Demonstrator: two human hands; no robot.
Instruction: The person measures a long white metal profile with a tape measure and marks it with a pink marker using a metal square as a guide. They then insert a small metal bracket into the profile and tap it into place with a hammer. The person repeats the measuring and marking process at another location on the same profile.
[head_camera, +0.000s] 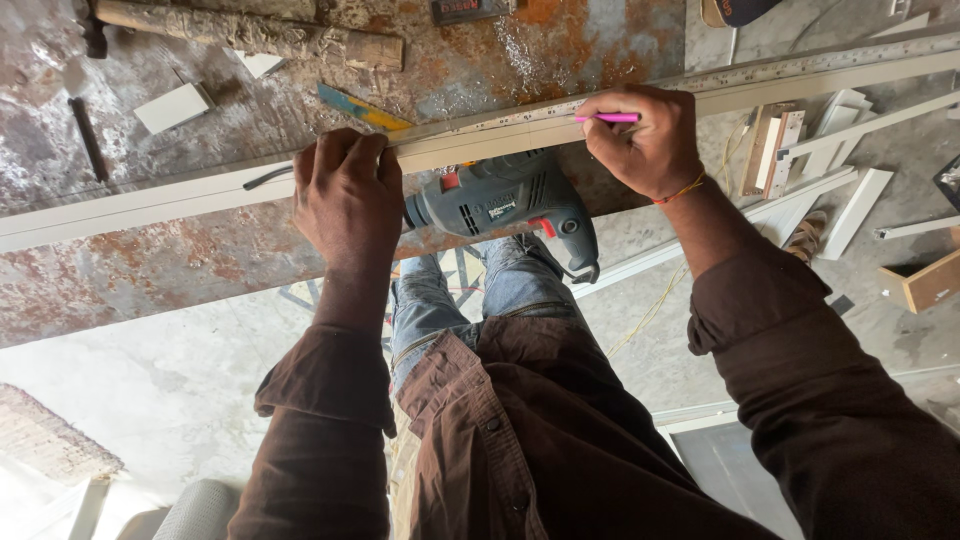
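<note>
Spanning the rusty, mottled metal table (200, 260) is one long, pale profile strip (150, 200), flat-sided and smooth. It is pressed down by the left hand (345, 195), whose fingers are curled over its far edge. One slim pink pen (607, 118) is pinched in the right hand (645, 140), its tip set on the strip. One grey-green power drill (510, 200) is seen lying just beneath, beside one rough wooden handle (250, 35).

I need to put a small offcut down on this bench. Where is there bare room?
Free: the rusty table below the long white strip, left of the left hand. Also between the white block and the wooden handle. Crowded: around the drill and the right hand with the pink pen.
</note>
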